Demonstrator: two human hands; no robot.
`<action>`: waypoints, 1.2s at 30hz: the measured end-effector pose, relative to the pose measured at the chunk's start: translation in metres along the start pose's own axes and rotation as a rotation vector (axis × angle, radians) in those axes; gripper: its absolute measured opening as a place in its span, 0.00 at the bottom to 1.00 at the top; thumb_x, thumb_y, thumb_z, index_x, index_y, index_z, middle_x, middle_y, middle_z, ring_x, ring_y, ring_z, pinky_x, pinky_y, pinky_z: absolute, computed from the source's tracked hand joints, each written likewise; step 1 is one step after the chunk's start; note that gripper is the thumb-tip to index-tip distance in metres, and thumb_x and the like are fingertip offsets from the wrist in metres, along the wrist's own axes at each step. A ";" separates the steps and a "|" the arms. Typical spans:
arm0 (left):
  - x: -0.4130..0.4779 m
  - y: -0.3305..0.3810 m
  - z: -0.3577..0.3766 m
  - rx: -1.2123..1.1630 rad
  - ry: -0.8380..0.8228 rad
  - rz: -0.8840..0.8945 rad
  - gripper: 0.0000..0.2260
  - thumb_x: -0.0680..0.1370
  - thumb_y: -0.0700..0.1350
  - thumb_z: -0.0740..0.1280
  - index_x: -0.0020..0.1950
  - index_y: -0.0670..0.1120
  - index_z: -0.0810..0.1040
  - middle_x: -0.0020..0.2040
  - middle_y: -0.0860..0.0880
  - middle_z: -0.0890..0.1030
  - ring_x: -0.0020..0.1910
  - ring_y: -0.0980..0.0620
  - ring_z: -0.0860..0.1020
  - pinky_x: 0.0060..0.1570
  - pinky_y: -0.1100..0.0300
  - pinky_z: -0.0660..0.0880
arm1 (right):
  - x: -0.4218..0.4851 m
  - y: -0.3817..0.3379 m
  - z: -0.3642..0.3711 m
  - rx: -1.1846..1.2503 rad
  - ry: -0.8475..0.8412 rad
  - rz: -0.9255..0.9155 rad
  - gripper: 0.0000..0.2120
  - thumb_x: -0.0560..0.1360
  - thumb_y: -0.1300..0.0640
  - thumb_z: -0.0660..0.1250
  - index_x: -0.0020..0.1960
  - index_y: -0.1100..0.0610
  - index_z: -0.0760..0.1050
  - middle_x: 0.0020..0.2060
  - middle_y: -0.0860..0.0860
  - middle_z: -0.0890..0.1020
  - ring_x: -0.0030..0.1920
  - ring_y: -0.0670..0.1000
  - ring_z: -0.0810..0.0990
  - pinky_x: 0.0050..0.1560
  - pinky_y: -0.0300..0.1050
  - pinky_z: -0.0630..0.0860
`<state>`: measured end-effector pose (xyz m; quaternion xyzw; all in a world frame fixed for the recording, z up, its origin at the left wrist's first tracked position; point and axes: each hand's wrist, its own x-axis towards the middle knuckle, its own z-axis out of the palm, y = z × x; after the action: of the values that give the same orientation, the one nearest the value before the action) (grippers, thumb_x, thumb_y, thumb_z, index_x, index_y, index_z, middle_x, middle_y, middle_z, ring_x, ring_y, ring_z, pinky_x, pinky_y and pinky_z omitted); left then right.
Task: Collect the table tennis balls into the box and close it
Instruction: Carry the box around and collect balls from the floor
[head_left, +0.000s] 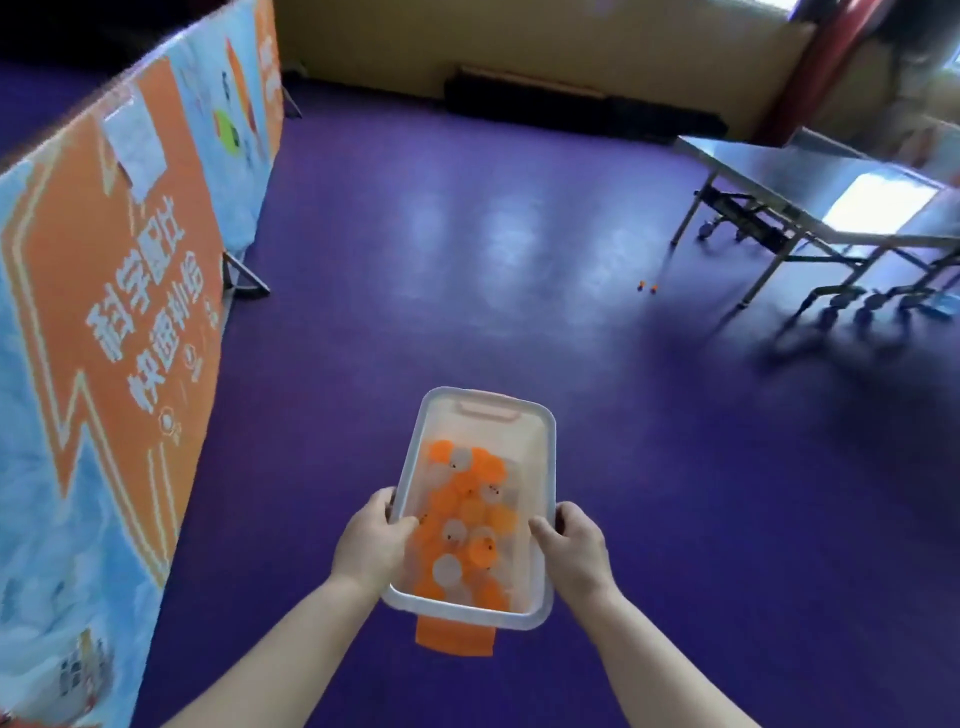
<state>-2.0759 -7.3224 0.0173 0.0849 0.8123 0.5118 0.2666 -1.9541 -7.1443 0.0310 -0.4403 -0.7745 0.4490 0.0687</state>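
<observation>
Both hands, left hand (371, 540) and right hand (574, 545), clamp the open box (543, 447) by its long rims, carried above the purple floor (467, 260); tilting it could spill the table tennis balls (467, 519), while two stray balls (648, 286) lie near the table (779, 171).

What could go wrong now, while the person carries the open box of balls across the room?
The box has no lid on, so a tilt may spill the balls. The left hand and right hand grip only its near end, so the far end might dip. Two balls on the floor near the table could be missed.
</observation>
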 end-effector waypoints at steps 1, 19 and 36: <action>0.011 0.004 0.001 -0.017 -0.032 0.004 0.06 0.77 0.46 0.65 0.48 0.58 0.73 0.46 0.52 0.82 0.45 0.51 0.81 0.49 0.46 0.79 | 0.005 -0.002 -0.001 -0.005 0.025 0.011 0.09 0.75 0.51 0.65 0.42 0.56 0.74 0.38 0.51 0.81 0.40 0.52 0.81 0.41 0.53 0.81; 0.325 0.139 0.043 0.082 -0.307 -0.004 0.12 0.75 0.40 0.66 0.55 0.53 0.73 0.48 0.50 0.81 0.48 0.50 0.81 0.50 0.50 0.80 | 0.321 -0.071 0.003 0.198 0.047 0.160 0.07 0.75 0.52 0.66 0.44 0.55 0.75 0.40 0.51 0.82 0.43 0.53 0.82 0.45 0.56 0.81; 0.702 0.268 0.065 -0.031 -0.243 -0.093 0.14 0.74 0.36 0.65 0.57 0.50 0.74 0.47 0.48 0.81 0.47 0.49 0.80 0.47 0.51 0.80 | 0.690 -0.226 0.025 0.145 0.030 0.106 0.08 0.77 0.51 0.63 0.44 0.54 0.73 0.39 0.50 0.81 0.40 0.51 0.81 0.40 0.50 0.82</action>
<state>-2.6701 -6.8590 -0.0121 0.1046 0.7691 0.4972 0.3877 -2.5227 -6.6937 -0.0121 -0.4812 -0.7144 0.5002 0.0881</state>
